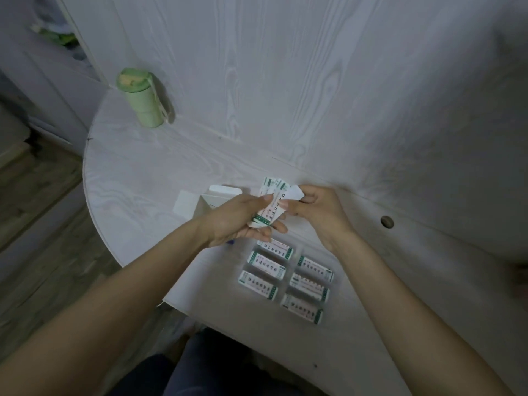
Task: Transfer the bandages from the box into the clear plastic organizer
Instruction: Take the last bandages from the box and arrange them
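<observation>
A fan of wrapped bandages (pixel 270 205) sits at the middle of the frame, held above the table. The left hand (pixel 241 221) grips the lower end of the stack, thumb on top and fingers curled beneath. The right hand (pixel 313 205) pinches one white strip (pixel 293 193) at the upper right edge of the fan. Just below the hands lies the clear plastic organizer (pixel 287 278), its compartments in two columns, each holding a green-edged bandage packet; three show on the right, and three on the left with the top one partly under the left hand. The white box (pixel 213 200) stands open behind the left hand. A green bottle (pixel 141 101) stands at upper left on the pale wood-grain table (pixel 134 178)
</observation>
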{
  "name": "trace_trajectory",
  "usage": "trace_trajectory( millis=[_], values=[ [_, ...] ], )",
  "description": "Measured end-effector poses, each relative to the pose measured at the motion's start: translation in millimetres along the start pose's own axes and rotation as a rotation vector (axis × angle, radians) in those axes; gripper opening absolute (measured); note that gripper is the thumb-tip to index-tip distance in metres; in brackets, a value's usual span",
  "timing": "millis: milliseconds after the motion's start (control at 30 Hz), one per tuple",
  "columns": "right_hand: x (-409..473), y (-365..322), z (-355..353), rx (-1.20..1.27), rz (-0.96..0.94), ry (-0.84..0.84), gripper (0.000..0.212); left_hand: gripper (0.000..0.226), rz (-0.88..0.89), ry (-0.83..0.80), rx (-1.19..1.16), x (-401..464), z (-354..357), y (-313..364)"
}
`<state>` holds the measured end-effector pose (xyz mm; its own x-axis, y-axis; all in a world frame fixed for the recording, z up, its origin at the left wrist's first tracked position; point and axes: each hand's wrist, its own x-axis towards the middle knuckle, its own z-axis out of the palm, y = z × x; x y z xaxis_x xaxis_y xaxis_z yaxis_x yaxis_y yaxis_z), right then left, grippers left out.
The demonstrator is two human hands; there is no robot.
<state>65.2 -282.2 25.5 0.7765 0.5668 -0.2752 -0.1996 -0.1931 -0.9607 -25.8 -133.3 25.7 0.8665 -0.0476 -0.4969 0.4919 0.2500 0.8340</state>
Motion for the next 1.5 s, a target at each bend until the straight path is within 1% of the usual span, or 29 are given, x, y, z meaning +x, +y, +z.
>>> trace_trajectory(
  millis=[100, 200, 300, 333, 367, 467, 533, 600, 767, 933, 1100, 1200, 1333, 1433, 1500],
  values=[
    [-5, 9, -9, -0.007, 0.022, 0.015, 0.021, 0.029, 0.015, 0.040, -0.014, 3, 11, -6],
    [-10, 13, -15, 0.009, 0.022, 0.017, 0.027, 0.020, 0.063, 0.129, -0.005, 7, 24, -12],
    [-16, 14, -20, 0.203, 0.047, -0.029, 0.013, 0.013, 0.109, 0.209, 0.012, 12, 33, -16],
    [-18, 14, -21, 0.262, 0.065, -0.039, 0.012, 0.012, 0.113, 0.224, 0.017, 12, 36, -16],
    [-18, 15, -23, 0.261, 0.074, -0.044, 0.012, 0.011, 0.116, 0.230, 0.019, 13, 38, -16],
    [-19, 21, -26, 0.055, 0.057, 0.036, 0.017, 0.013, 0.120, 0.207, 0.017, 14, 45, -17],
    [-19, 22, -28, 0.049, 0.071, 0.120, 0.015, 0.015, 0.121, 0.196, 0.011, 15, 48, -17],
    [-19, 22, -32, 0.033, 0.070, 0.172, 0.018, 0.019, 0.119, 0.192, -0.003, 16, 49, -18],
    [-20, 25, -40, 0.028, 0.083, 0.195, 0.029, 0.021, 0.095, 0.191, -0.064, 15, 54, -19],
    [-23, 29, -43, 0.055, 0.071, 0.201, 0.034, 0.022, 0.063, 0.305, 0.009, 22, 55, -19],
    [-24, 29, -43, 0.072, 0.085, 0.173, 0.028, 0.020, 0.053, 0.348, 0.017, 24, 55, -20],
    [-26, 29, -42, 0.053, 0.121, 0.150, 0.020, 0.023, 0.054, 0.340, 0.033, 25, 58, -21],
    [-31, 33, -48, -0.025, 0.157, 0.195, 0.010, 0.024, 0.037, 0.398, -0.009, 25, 55, -23],
    [-34, 38, -54, 0.119, 0.130, 0.177, 0.005, 0.022, 0.001, 0.440, -0.042, 25, 55, -25],
    [-35, 38, -54, 0.179, 0.099, 0.157, 0.008, 0.014, -0.017, 0.404, -0.061, 26, 60, -25]
  ],
)
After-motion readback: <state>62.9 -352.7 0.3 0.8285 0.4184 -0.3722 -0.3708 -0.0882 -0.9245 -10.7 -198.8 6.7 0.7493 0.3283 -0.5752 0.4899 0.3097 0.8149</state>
